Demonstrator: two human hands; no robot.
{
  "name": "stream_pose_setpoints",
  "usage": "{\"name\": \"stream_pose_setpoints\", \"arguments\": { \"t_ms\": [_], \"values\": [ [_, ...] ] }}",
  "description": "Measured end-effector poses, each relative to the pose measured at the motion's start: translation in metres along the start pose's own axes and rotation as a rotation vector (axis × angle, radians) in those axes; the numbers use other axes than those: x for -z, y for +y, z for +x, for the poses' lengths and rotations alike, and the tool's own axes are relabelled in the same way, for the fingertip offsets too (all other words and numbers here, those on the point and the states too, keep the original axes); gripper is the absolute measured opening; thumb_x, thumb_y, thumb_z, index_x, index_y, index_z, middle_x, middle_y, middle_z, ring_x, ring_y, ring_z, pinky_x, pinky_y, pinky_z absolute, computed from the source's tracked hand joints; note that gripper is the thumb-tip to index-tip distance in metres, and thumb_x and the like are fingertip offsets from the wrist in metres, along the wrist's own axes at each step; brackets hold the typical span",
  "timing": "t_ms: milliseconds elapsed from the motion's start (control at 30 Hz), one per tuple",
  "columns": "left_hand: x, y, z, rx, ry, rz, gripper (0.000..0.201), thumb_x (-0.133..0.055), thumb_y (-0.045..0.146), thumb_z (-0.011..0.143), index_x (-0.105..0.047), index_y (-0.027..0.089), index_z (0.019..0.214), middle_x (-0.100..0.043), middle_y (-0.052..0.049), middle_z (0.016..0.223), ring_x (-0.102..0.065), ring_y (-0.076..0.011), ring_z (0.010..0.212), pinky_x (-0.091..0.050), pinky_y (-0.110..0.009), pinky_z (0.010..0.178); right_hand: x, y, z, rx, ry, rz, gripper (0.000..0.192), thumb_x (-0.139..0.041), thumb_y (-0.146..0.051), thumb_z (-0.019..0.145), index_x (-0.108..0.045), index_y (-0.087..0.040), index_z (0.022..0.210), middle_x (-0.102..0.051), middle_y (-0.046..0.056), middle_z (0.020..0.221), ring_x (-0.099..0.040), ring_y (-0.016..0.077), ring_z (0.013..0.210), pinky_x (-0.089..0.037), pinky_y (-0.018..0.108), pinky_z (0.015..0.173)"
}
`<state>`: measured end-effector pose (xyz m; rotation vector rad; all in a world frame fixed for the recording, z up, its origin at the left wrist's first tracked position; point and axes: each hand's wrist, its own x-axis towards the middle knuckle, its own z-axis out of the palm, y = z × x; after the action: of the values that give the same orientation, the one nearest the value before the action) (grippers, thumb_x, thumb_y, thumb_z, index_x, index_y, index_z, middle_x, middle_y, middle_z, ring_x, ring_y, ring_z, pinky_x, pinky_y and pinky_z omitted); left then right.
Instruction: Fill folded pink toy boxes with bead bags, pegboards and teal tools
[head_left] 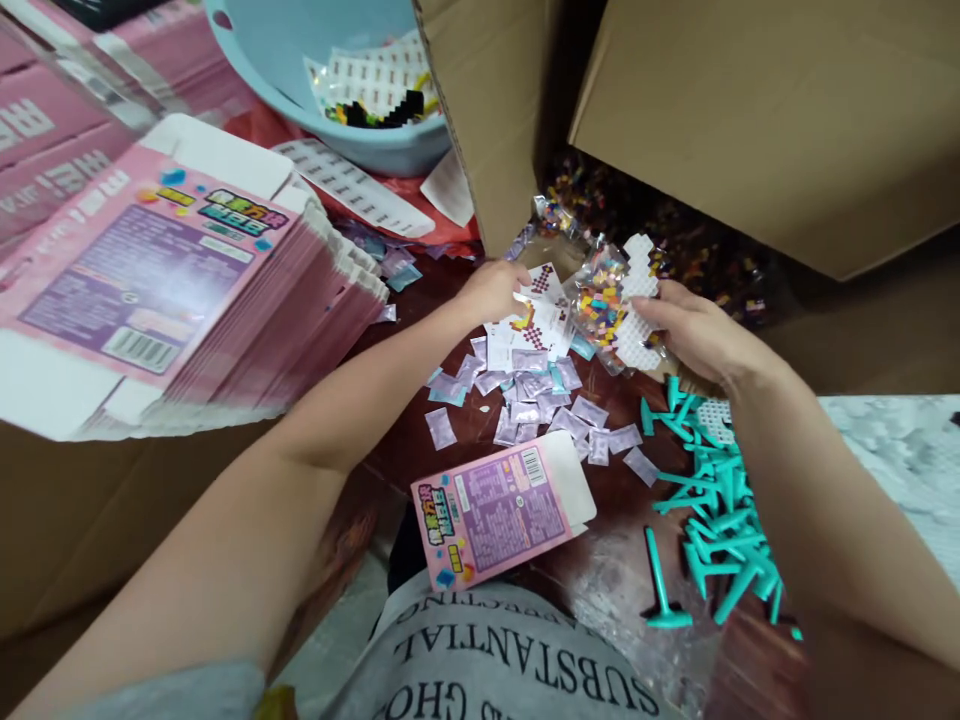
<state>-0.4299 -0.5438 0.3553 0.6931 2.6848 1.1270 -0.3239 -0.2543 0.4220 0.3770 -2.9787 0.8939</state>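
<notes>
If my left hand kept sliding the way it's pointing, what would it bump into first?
Probably the clear bag of colourful beads that your right hand holds. Your left hand points right, fingers on the printed cards, and the bag sits just beyond. Depth is hard to judge.

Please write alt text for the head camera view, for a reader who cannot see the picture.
The right hand holds a clear bag of coloured beads with a white pegboard, while the left hand touches printed cards on a dark table. Small purple sachets, teal plastic tools, a pink box and a stack of flat pink cartons lie around.
</notes>
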Motion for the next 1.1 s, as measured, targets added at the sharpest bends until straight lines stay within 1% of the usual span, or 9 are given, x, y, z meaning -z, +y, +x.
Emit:
{"name": "stream_pose_setpoints", "arguments": {
  "t_ms": [100, 200, 267, 500, 633, 733, 800, 933, 1100],
  "values": [
    [0.005, -0.005, -0.005, -0.008, 0.074, -0.078, 0.031, -0.088, 0.006, 0.070, -0.082, 0.015, 0.099, -0.076, -0.004, 0.082, -0.066, -0.0189, 0.073, -0.054, -0.037, 0.082, 0.006, -0.004, -0.017, -0.220, -0.088, 0.451, 0.051, -0.074, -0.061, 0.094, -0.069, -0.028, 0.132, -0.077, 0.010, 0.129, -0.077, 0.0324, 0.111, -0.067, 0.049, 0.091],
    [0.020, 0.008, -0.017, -0.007, 0.067, -0.077, 0.016, -0.082, 0.012, 0.078, -0.082, 0.015, 0.094, -0.076, -0.002, 0.079, -0.067, -0.0163, 0.071, -0.053, -0.032, 0.079, 0.010, -0.019, -0.025, -0.276, -0.169, 0.634, 0.056, -0.085, -0.060, 0.085, -0.072, -0.024, 0.125, -0.080, 0.009, 0.114, -0.076, 0.0289, 0.105, -0.067, 0.045, 0.090],
    [0.033, 0.029, -0.029, -0.073, 0.049, -0.079, 0.006, -0.079, 0.020, 0.084, -0.082, 0.017, 0.088, -0.076, -0.002, 0.080, -0.068, -0.0152, 0.074, -0.053, -0.030, 0.080, 0.013, -0.033, -0.029, -0.244, -0.245, 0.680, 0.055, -0.087, -0.061, 0.082, -0.074, -0.022, 0.119, -0.079, 0.008, 0.106, -0.075, 0.0267, 0.101, -0.066, 0.041, 0.087],
    [0.055, 0.099, -0.086, -0.342, -0.101, -0.097, 0.025, -0.071, 0.042, 0.097, -0.079, 0.018, 0.096, -0.076, -0.004, 0.100, -0.071, -0.0188, 0.100, -0.054, -0.036, 0.101, 0.026, -0.066, -0.042, 0.067, -0.396, 0.535, 0.044, -0.085, -0.055, 0.085, -0.075, -0.021, 0.111, -0.074, 0.005, 0.110, -0.068, 0.0238, 0.109, -0.060, 0.038, 0.094],
    [0.038, 0.092, -0.162, -0.264, -0.028, -0.025, 0.053, -0.064, 0.059, 0.100, -0.070, 0.022, 0.136, -0.069, -0.012, 0.142, -0.063, -0.0297, 0.135, -0.047, -0.048, 0.120, 0.024, -0.056, -0.075, -0.075, -0.471, 0.646, 0.043, -0.081, -0.055, 0.088, -0.070, -0.022, 0.112, -0.075, 0.002, 0.109, -0.069, 0.0203, 0.102, -0.060, 0.035, 0.092],
    [0.006, 0.074, -0.242, -0.165, -0.206, 0.217, 0.124, -0.084, 0.081, 0.069, -0.039, 0.018, 0.167, -0.041, -0.024, 0.171, -0.038, -0.0518, 0.156, -0.032, -0.072, 0.126, 0.006, -0.040, -0.111, -0.189, -0.581, 0.684, 0.051, -0.082, -0.052, 0.086, -0.064, -0.023, 0.124, -0.075, 0.004, 0.118, -0.071, 0.0211, 0.105, -0.061, 0.037, 0.094],
    [-0.016, 0.066, -0.287, -0.131, -0.290, 0.347, 0.149, -0.094, 0.078, 0.053, -0.027, 0.017, 0.171, -0.031, -0.030, 0.174, -0.029, -0.0618, 0.157, -0.025, -0.084, 0.122, -0.012, -0.030, -0.131, -0.260, -0.662, 0.679, 0.059, -0.080, -0.051, 0.087, -0.059, -0.022, 0.133, -0.075, 0.007, 0.124, -0.071, 0.0231, 0.111, -0.060, 0.040, 0.098],
    [-0.039, 0.066, -0.325, -0.138, -0.241, 0.431, 0.143, -0.094, 0.057, 0.060, -0.015, 0.016, 0.171, -0.042, -0.033, 0.160, -0.046, -0.0558, 0.145, -0.037, -0.077, 0.116, -0.036, -0.025, -0.143, -0.250, -0.759, 0.524, 0.055, -0.072, -0.055, 0.091, -0.059, -0.018, 0.130, -0.075, 0.010, 0.124, -0.072, 0.0259, 0.112, -0.060, 0.041, 0.097],
    [-0.036, 0.074, -0.324, -0.246, -0.056, 0.464, 0.133, -0.085, 0.049, 0.069, -0.009, 0.013, 0.171, -0.041, -0.033, 0.154, -0.050, -0.0528, 0.136, -0.048, -0.067, 0.104, -0.011, -0.066, -0.130, -0.029, -0.777, 0.067, 0.043, -0.067, -0.044, 0.095, -0.063, -0.018, 0.129, -0.076, 0.010, 0.121, -0.073, 0.0260, 0.103, -0.057, 0.036, 0.086]
  ]
}}
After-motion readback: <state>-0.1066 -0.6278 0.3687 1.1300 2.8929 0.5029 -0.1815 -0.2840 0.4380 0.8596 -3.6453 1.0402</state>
